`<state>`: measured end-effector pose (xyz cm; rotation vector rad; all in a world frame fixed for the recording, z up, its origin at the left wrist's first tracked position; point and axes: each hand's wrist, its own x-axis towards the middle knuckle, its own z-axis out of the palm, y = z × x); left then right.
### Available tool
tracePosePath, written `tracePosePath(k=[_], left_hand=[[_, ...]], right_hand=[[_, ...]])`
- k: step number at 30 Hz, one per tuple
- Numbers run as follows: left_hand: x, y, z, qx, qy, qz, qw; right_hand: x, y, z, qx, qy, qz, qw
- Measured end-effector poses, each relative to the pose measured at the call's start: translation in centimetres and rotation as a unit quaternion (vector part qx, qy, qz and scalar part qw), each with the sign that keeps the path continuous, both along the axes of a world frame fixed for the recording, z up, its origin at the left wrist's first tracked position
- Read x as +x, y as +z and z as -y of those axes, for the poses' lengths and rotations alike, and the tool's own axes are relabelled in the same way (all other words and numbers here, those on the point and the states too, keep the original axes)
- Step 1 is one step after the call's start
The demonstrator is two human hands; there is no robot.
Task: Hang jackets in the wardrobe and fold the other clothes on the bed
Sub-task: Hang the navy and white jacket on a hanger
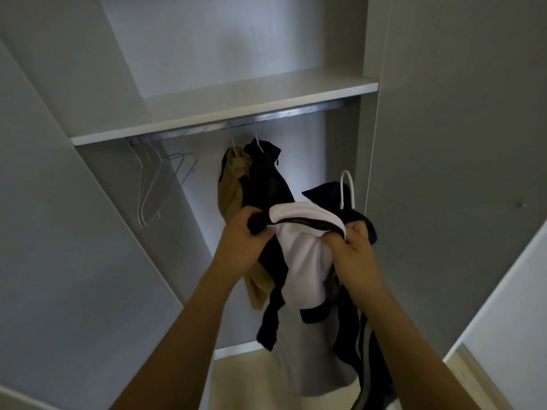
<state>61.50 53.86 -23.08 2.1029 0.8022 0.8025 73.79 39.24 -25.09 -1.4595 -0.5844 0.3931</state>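
I hold a dark navy jacket with a white lining (299,261) in front of the open wardrobe. My left hand (239,238) grips its collar on the left, my right hand (352,244) grips it on the right. A white hanger hook (347,187) sticks up behind the jacket. On the metal rail (266,116) under the shelf hang a tan jacket (232,179) and a black jacket (266,179), side by side on white hangers.
Several bare white hangers (151,184) hang at the rail's left end. A white shelf (225,110) sits above the rail. Open wardrobe doors (53,232) flank me on both sides. Pale floor (236,380) shows below.
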Motion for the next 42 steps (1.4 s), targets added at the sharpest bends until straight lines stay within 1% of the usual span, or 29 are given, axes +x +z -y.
tracePosePath(k=[1, 2, 3, 4, 8, 10, 12, 13, 15, 18, 20, 22, 23, 24, 25, 26, 27, 28, 30, 31, 32, 34, 35, 36, 37, 40, 42], left_hand=[[0.1, -1.3, 0.3, -0.104, 0.02, 0.037, 0.994], [0.2, -2.3, 0.6, -0.195, 0.033, 0.072, 0.978], [0.2, -3.2, 0.8, -0.254, 0.041, 0.101, 0.961], [0.3, -3.9, 1.0, -0.284, 0.041, 0.123, 0.95], [0.7, -4.1, 2.0, -0.342, 0.03, 0.221, 0.913], [0.8, -3.2, 2.3, -0.356, 0.027, 0.285, 0.89], [0.8, -2.5, 2.2, -0.357, 0.019, 0.314, 0.879], [0.9, -2.1, 2.1, -0.355, 0.021, 0.304, 0.884], [1.4, -1.4, 2.2, -0.363, 0.038, 0.249, 0.897], [2.7, -0.1, 2.5, -0.426, 0.035, 0.159, 0.89], [3.3, 0.4, 2.7, -0.424, 0.021, 0.135, 0.895], [3.9, 0.6, 2.5, -0.38, 0.03, 0.141, 0.914], [4.1, 0.7, 2.3, -0.34, 0.04, 0.132, 0.93], [4.2, 0.8, 1.8, -0.279, 0.044, 0.109, 0.953], [4.2, 1.2, 1.2, -0.199, 0.038, 0.069, 0.977], [4.1, 1.8, 0.6, -0.116, 0.013, 0.012, 0.993], [4.0, 2.6, 0.2, -0.042, -0.039, -0.052, 0.997], [3.9, 3.7, 0.1, 0.011, -0.103, -0.121, 0.987], [3.9, 6.0, 0.8, 0.097, -0.215, -0.244, 0.941], [4.0, 6.9, 1.3, 0.142, -0.249, -0.285, 0.915], [4.1, 7.6, 1.8, 0.19, -0.264, -0.318, 0.89], [4.3, 8.4, 2.6, 0.309, -0.254, -0.361, 0.843], [4.2, 8.5, 2.9, 0.368, -0.242, -0.364, 0.821], [4.0, 8.4, 3.2, 0.409, -0.237, -0.353, 0.807], [3.8, 8.4, 3.5, 0.435, -0.242, -0.327, 0.804], [3.1, 8.1, 4.1, 0.458, -0.273, -0.209, 0.82], [2.8, 8.2, 4.5, 0.43, -0.28, -0.165, 0.843]], right_hand=[[0.0, -0.2, -0.1, 0.003, 0.007, -0.001, 1.0], [-0.1, -0.3, 0.0, -0.001, 0.016, -0.002, 1.0], [-0.2, -0.6, 0.0, -0.008, 0.021, -0.001, 1.0], [-0.3, -0.9, 0.1, -0.013, 0.023, -0.001, 1.0], [-0.3, -1.5, 0.8, -0.012, 0.014, -0.022, 1.0], [-0.1, -1.6, 0.9, -0.011, 0.005, -0.038, 0.999], [0.2, -1.7, 1.1, -0.007, -0.001, -0.05, 0.999], [0.2, -1.8, 1.3, -0.005, -0.005, -0.055, 0.998], [0.2, -2.0, 1.6, 0.001, -0.013, -0.063, 0.998], [-0.2, -2.2, 1.9, -0.005, -0.01, -0.054, 0.999], [-0.5, -2.3, 2.0, -0.012, -0.007, -0.044, 0.999], [-0.5, -2.3, 2.3, -0.021, -0.003, -0.029, 0.999], [-0.4, -2.4, 2.6, -0.022, 0.002, -0.022, 1.0], [-0.3, -2.6, 2.9, -0.021, 0.009, -0.019, 1.0], [-0.2, -2.8, 3.3, -0.014, 0.017, -0.021, 1.0], [-0.1, -3.0, 3.6, -0.001, 0.02, -0.029, 0.999], [0.1, -3.3, 4.0, 0.015, 0.016, -0.04, 0.999], [0.4, -3.5, 4.3, 0.03, 0.004, -0.052, 0.998], [0.9, -3.7, 4.7, 0.038, -0.018, -0.079, 0.996], [1.1, -3.7, 4.8, 0.039, -0.024, -0.088, 0.995], [1.2, -3.5, 4.8, 0.043, -0.025, -0.09, 0.995], [1.2, -3.1, 4.6, 0.057, -0.016, -0.09, 0.994], [1.0, -2.9, 4.5, 0.063, -0.009, -0.091, 0.994], [0.8, -2.9, 4.3, 0.066, -0.004, -0.091, 0.994], [0.7, -2.9, 4.2, 0.067, 0.003, -0.089, 0.994], [0.1, -2.9, 4.1, 0.064, 0.039, -0.089, 0.993], [-0.1, -3.0, 3.9, 0.067, 0.068, -0.084, 0.992]])
